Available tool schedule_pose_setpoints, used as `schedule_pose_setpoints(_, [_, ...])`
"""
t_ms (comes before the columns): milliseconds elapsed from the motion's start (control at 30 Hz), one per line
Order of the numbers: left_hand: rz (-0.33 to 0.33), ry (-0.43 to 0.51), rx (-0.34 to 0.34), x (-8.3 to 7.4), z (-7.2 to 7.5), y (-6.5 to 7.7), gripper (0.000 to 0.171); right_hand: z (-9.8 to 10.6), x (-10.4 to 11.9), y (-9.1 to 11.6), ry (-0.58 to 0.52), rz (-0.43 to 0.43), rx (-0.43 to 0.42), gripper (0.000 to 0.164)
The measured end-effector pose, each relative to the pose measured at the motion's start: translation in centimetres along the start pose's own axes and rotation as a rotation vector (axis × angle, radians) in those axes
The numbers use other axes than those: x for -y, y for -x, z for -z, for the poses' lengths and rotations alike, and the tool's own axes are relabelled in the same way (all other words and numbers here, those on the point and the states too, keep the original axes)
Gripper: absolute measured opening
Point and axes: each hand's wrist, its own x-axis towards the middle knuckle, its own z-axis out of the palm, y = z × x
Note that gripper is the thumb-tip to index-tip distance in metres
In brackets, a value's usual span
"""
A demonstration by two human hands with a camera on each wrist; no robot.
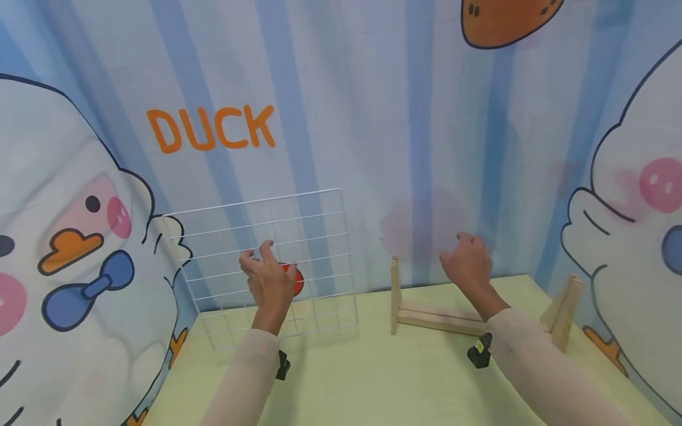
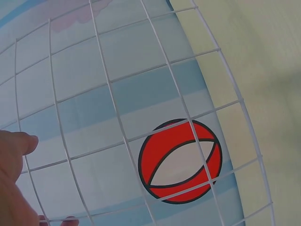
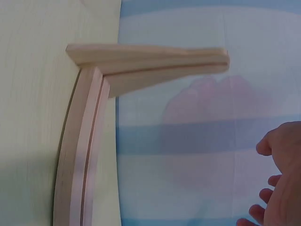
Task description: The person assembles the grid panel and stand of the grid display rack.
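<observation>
A white wire grid panel stands tilted on the table in front of the curtain. My left hand is raised before its middle, fingers spread and loosely bent. In the left wrist view the thumb and two fingertips overlap the wires. Over at the right, a pale wooden stand has a long bar along the table and an upright at each end. My right hand hovers above this bar, fingers loosely curled around nothing. The right wrist view shows one upright apart from that hand.
The light yellow table ends at a blue striped curtain printed with ducks and lettering. A red ball print shows on the curtain behind the grid. Black devices sit under both wrists.
</observation>
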Motion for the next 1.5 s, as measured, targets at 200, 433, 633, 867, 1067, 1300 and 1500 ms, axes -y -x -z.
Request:
schedule_pose_setpoints(200, [-0.021,0.0,-0.011,-0.1,0.1,0.1,0.063,2.4,-3.5,-0.2,0.069,-0.114,0.063,0.066])
schedule_pose_setpoints(433, [-0.05,0.013,-0.027,-0.3,0.1,0.1,0.063,5.1,-7.2,-0.6,0.231,-0.251,0.102,0.075])
schedule_pose_setpoints(633, [-0.057,0.003,-0.029,-0.4,0.1,0.2,0.062,6.4,-10.0,0.0,0.291,-0.334,0.019,0.069])
schedule_pose_setpoints(867, [-0.06,-0.006,-0.027,-0.3,0.0,0.5,0.062,6.6,-12.9,0.8,0.16,-0.454,-0.027,0.077])
schedule_pose_setpoints(1067, [-0.079,0.003,-0.033,0.0,-0.1,0.3,0.062,7.2,-15.3,1.5,-0.004,-0.456,-0.024,0.078])
schedule_pose_setpoints(1300, [-0.055,0.023,-0.006,-0.1,0.0,0.3,0.063,8.5,-17.3,1.9,-0.004,-0.405,0.054,0.073])
schedule_pose_setpoints(1500, [-0.057,0.014,-0.002,-0.2,0.0,0.4,0.063,9.2,-17.9,1.8,0.049,-0.314,0.114,0.072])
